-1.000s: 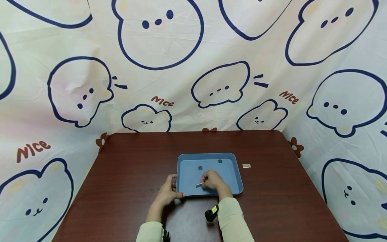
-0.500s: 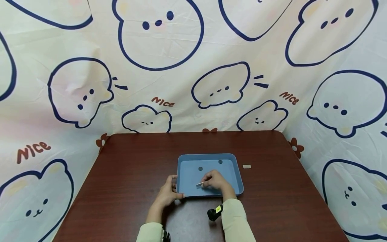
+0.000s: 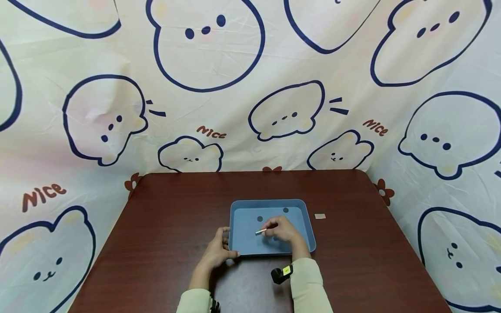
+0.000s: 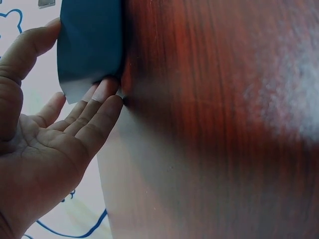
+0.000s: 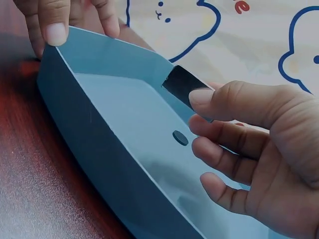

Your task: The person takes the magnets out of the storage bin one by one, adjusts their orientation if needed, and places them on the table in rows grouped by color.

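Note:
My right hand (image 3: 282,229) pinches a small flat rectangular plate (image 5: 185,85) between thumb and fingertips. One face of it looks black in the right wrist view, while it shows silvery in the head view. It hangs over a shallow blue tray (image 3: 270,250). My left hand (image 4: 60,129) holds that tray by its front left corner, with the thumb on the rim and the fingers along the side wall. Inside the tray lie small dark discs, one near the middle (image 3: 260,218) and another toward the back (image 3: 285,210).
To the right of the tray, a small pale rectangular piece (image 3: 319,216) lies on the dark wooden table (image 3: 164,217). A cloth with cartoon drawings (image 3: 235,113) stands behind the table and at both sides.
My right hand has risen slightly and moved a little to the right, carrying the plate up from low over the tray floor. The left hand and the tray stay put.

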Action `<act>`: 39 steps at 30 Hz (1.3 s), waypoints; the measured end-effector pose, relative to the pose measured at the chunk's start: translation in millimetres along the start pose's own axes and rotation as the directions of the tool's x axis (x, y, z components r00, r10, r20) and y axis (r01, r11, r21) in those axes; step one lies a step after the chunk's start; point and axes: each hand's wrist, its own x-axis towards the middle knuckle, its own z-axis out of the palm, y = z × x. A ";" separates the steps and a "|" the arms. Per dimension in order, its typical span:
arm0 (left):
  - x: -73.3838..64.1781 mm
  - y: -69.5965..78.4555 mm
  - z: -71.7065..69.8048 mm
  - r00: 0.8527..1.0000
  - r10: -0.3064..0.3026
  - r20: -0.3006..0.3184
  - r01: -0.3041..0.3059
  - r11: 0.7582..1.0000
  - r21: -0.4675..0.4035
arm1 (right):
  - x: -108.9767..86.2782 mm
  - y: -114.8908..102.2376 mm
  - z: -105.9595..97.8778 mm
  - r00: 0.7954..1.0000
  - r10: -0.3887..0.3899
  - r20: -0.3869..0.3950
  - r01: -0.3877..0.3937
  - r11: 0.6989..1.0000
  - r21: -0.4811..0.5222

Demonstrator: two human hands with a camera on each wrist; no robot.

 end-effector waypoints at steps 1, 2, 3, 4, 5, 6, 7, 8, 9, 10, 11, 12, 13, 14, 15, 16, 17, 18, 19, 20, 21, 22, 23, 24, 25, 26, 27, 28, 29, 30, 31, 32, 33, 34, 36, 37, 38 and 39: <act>-0.3 -0.1 0.0 1.000 -0.004 -0.001 0.004 1.000 0.002 | -0.2 0.0 0.0 1.000 -0.004 0.002 0.004 1.000 0.000; -0.5 -0.8 0.3 1.000 -0.004 -0.001 0.004 1.000 0.006 | -0.7 0.0 -0.2 1.000 -0.013 0.003 0.013 1.000 -0.001; -0.5 -1.3 0.5 1.000 -0.006 0.000 0.006 1.000 0.009 | -1.5 0.3 -1.0 1.000 -0.021 0.004 0.021 1.000 -0.001; -0.6 -2.0 0.9 1.000 -0.005 0.002 0.005 1.000 0.010 | -2.8 0.7 -2.0 0.999 -0.032 0.000 0.032 0.999 -0.003; -0.8 -2.1 0.9 1.000 -0.003 0.006 0.003 1.000 0.008 | -4.5 1.1 -3.7 0.999 -0.040 -0.005 0.040 0.999 -0.003; -0.8 -2.5 1.1 1.000 -0.001 0.009 0.001 1.000 0.005 | -6.6 1.5 -5.7 0.999 -0.049 -0.012 0.049 0.999 -0.002; -0.9 -3.0 1.3 1.000 0.002 0.012 -0.002 1.000 0.003 | -8.9 1.7 -8.3 0.998 -0.052 -0.021 0.052 0.999 -0.003; -1.0 -3.6 1.4 1.000 0.010 0.015 -0.010 1.000 0.003 | -11.6 1.7 -11.3 0.998 -0.055 -0.032 0.054 0.999 -0.006; -1.0 -3.9 1.5 1.000 0.008 0.015 -0.008 1.000 -0.001 | -14.3 1.6 -14.5 0.998 -0.051 -0.040 0.051 0.999 0.000; -1.3 -4.1 1.4 1.000 0.015 0.016 -0.015 1.000 -0.002 | -17.0 1.3 -17.8 0.998 -0.047 -0.049 0.048 0.999 0.006; -1.4 -4.3 1.3 1.000 0.011 0.013 -0.011 1.000 -0.002 | -19.6 0.9 -21.2 0.998 -0.042 -0.057 0.042 0.999 0.010; -1.4 -4.7 1.3 1.000 0.009 0.010 -0.009 1.000 -0.001 | -22.1 0.9 -24.6 0.997 -0.035 -0.065 0.036 0.999 0.015; -1.7 -4.8 1.1 1.000 0.009 0.010 -0.009 1.000 -0.003 | -24.6 0.6 -28.0 0.997 -0.024 -0.072 0.025 1.000 0.018; -1.7 -5.1 1.0 1.000 0.012 0.010 -0.012 1.000 -0.004 | -27.1 0.4 -31.3 0.997 -0.014 -0.081 0.016 1.000 0.024; -1.6 -5.2 1.0 1.000 0.010 0.012 -0.010 1.000 -0.010 | -29.2 0.8 -34.7 0.996 -0.001 -0.091 0.004 0.999 0.032; -1.5 -5.1 0.9 1.000 0.015 0.017 -0.015 1.000 -0.012 | -31.3 1.3 -38.0 0.995 0.009 -0.104 -0.005 0.999 0.034; -1.3 -5.0 0.9 1.000 0.012 0.020 -0.012 1.000 -0.018 | -33.1 1.9 -41.3 0.993 0.016 -0.117 -0.012 0.999 0.035; -1.1 -4.9 0.9 1.000 0.015 0.024 -0.015 1.000 -0.021 | -34.7 2.7 -44.6 0.992 0.026 -0.127 -0.021 0.999 0.044; -0.8 -4.6 0.9 0.999 0.017 0.028 -0.017 1.000 -0.026 | -36.2 3.4 -47.9 0.990 0.035 -0.135 -0.028 0.998 0.054; -0.4 -4.3 0.8 0.999 0.020 0.029 -0.019 0.999 -0.027 | -37.4 4.2 -51.1 0.989 0.042 -0.145 -0.032 0.997 0.066; 0.0 -4.1 0.7 0.999 0.018 0.028 -0.017 0.999 -0.028 | -38.4 5.2 -54.3 0.987 0.046 -0.154 -0.035 0.997 0.075; 0.2 -3.8 0.5 0.999 0.024 0.027 -0.023 0.999 -0.025 | -39.3 6.0 -57.4 0.985 0.049 -0.164 -0.036 0.996 0.080; 0.5 -3.8 0.4 0.999 0.020 0.024 -0.020 0.999 -0.025 | -40.2 6.7 -60.3 0.983 0.054 -0.175 -0.039 0.996 0.086; 0.8 -3.9 0.2 1.000 0.019 0.021 -0.019 1.000 -0.023 | -41.1 7.7 -63.2 0.981 0.062 -0.186 -0.045 0.995 0.092; 0.9 -3.8 0.0 1.000 0.017 0.019 -0.017 1.000 -0.024 | -41.8 8.9 -65.9 0.978 0.067 -0.198 -0.050 0.995 0.091; 1.1 -4.1 -0.1 1.000 0.019 0.016 -0.019 1.000 -0.021 | -42.5 10.1 -68.7 0.975 0.074 -0.210 -0.056 0.995 0.087; 1.2 -4.5 -0.1 1.000 0.018 0.015 -0.018 1.000 -0.020 | -43.2 11.5 -71.4 0.972 0.082 -0.221 -0.065 0.994 0.085; 1.0 -4.6 -0.2 1.000 0.018 0.013 -0.018 1.000 -0.020 | -44.0 12.9 -74.1 0.968 0.093 -0.232 -0.075 0.994 0.085; 0.8 -4.6 -0.3 1.000 0.012 0.011 -0.012 1.000 -0.020 | -44.7 14.5 -76.8 0.966 0.102 -0.239 -0.084 0.993 0.085; 0.5 -4.6 -0.3 1.000 0.014 0.011 -0.013 1.000 -0.021 | -45.5 16.2 -79.5 0.963 0.109 -0.245 -0.091 0.992 0.083; 0.2 -4.6 -0.2 1.000 0.014 0.010 -0.014 1.000 -0.021 | -46.2 17.9 -82.3 0.961 0.115 -0.251 -0.098 0.992 0.080; 0.0 -4.6 -0.2 1.000 0.017 0.010 -0.017 1.000 -0.021 | -47.3 19.2 -85.1 0.959 0.123 -0.256 -0.105 0.991 0.081; -0.2 -4.3 -0.2 1.000 0.016 0.009 -0.015 1.000 -0.020 | -48.4 20.7 -87.9 0.957 0.129 -0.261 -0.111 0.991 0.080; -0.2 -4.0 -0.2 1.000 0.013 0.009 -0.013 1.000 -0.021 | -49.5 22.1 -90.8 0.955 0.132 -0.267 -0.116 0.990 0.077; 0.0 -3.7 -0.3 1.000 0.012 0.008 -0.012 1.000 -0.024 | -51.8 24.9 -96.4 0.951 0.139 -0.276 -0.122 0.990 0.077; -0.1 -3.4 -0.2 1.000 0.012 0.009 -0.012 1.000 -0.026 | -53.4 26.6 -99.3 0.950 0.144 -0.278 -0.128 0.989 0.076; -0.1 -3.3 -0.4 1.000 0.015 0.009 -0.014 0.999 -0.028 | -55.1 28.2 -102.3 0.949 0.148 -0.279 -0.133 0.988 0.072; 0.1 -3.2 0.0 1.000 0.012 0.010 -0.012 1.000 -0.028 | -56.9 30.6 -105.8 0.948 0.147 -0.281 -0.133 0.989 0.066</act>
